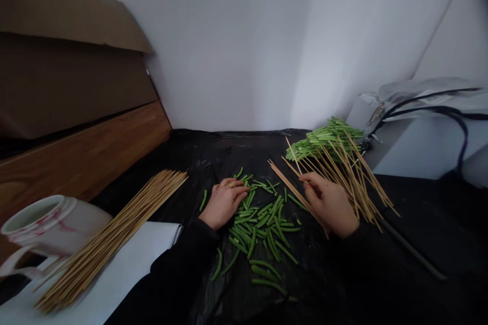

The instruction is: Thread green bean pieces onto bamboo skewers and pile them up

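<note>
Cut green beans (263,231) lie in a loose pile in the middle of the black plastic sheet (213,152). My left hand (224,203) reaches into the upper left of the pile, its fingers bent and thumb and forefinger close together among the beans. Whatever they pinch is hidden. To the right of the pile, my right hand (330,205) grips a thin bamboo skewer (293,155) that points up and away to the left. A few loose skewers (284,177) lie beside and under that hand.
Threaded beans (328,137) on skewers (358,188) are stacked at the back right, near a white box with black cables (430,109). At left, a big bundle of skewers (114,238) rests across a white sheet (141,254), beside a mug (57,226). Cardboard (72,71) stands behind.
</note>
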`<state>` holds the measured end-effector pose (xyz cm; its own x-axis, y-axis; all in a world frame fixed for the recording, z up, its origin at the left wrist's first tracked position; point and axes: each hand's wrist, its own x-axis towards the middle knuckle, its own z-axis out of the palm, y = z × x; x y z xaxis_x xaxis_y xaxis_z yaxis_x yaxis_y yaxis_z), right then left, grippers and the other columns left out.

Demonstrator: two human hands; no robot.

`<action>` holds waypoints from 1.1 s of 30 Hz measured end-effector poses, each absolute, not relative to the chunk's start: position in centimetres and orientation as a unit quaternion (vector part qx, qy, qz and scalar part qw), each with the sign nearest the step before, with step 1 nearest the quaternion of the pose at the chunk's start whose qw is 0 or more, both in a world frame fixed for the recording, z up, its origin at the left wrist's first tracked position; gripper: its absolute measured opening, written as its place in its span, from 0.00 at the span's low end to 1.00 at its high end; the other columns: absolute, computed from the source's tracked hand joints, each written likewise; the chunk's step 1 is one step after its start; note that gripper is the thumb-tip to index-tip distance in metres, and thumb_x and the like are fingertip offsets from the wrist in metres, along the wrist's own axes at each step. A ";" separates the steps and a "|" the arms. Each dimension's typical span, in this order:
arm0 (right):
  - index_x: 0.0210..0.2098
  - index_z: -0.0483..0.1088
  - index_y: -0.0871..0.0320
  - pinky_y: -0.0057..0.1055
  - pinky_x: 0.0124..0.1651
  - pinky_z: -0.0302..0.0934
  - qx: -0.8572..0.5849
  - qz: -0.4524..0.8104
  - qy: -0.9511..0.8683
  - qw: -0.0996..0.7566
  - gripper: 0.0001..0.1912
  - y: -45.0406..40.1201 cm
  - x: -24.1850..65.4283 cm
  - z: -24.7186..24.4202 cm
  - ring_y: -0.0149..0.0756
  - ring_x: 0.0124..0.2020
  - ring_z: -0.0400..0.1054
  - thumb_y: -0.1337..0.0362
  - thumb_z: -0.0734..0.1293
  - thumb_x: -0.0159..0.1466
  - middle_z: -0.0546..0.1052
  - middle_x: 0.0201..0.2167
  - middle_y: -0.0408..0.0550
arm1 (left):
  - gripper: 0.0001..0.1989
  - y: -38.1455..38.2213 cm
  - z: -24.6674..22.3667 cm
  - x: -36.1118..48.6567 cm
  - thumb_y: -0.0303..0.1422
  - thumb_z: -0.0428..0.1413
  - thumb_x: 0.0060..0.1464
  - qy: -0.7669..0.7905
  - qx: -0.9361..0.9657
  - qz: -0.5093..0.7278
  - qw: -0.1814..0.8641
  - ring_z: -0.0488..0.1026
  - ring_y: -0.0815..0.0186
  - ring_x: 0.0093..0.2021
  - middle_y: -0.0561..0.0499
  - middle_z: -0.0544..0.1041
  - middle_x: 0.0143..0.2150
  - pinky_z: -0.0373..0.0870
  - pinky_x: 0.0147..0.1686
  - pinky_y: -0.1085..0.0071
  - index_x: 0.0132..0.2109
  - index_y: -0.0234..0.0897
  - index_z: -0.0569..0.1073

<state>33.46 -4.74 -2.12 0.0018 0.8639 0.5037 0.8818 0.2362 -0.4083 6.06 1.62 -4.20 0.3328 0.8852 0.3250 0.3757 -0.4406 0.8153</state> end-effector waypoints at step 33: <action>0.32 0.69 0.56 0.30 0.29 0.45 -0.688 -0.072 -0.720 0.047 0.10 -5.3 32.1 -3.5 0.34 0.35 0.67 0.72 0.58 0.62 0.74 0.32 0.46 | 0.08 1.7 -4.2 5.8 0.32 0.56 0.55 0.426 0.861 0.257 0.104 0.72 0.61 0.45 0.49 0.80 0.41 0.67 0.48 0.64 0.40 0.40 0.79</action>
<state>32.14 -5.32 -3.50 -0.0480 0.9849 0.1666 0.9984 0.0420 0.0389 5.85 1.67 -4.24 0.5052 0.7867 0.3548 0.6802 -0.6160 0.3973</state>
